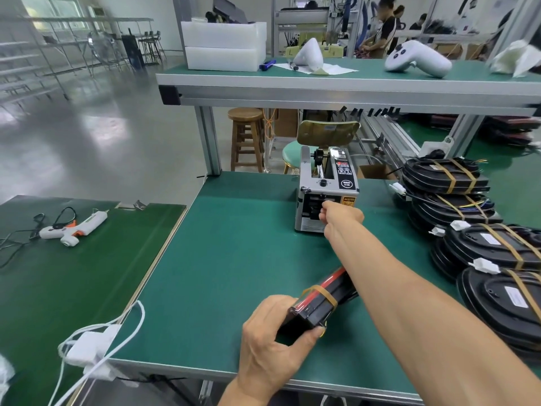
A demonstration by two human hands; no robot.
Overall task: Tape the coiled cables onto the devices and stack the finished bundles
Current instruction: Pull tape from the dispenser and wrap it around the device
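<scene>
My left hand [273, 332] grips the near end of a black device [317, 306] on the green table, with a red cable along its top and one brown tape band round it. My right hand [336, 213] reaches across it to the outlet of the grey tape dispenser [328, 186], fingers pinched at the slot; the tape itself is too small to see. Finished black bundles [448, 177] bound with brown tape are stacked at the right edge.
More taped bundles [503, 300] lie in piles at the near right. A white glue gun [71, 228] lies on the left table. A white adapter with cord [87, 347] sits at the near left corner. An upper shelf [322, 83] overhangs the bench.
</scene>
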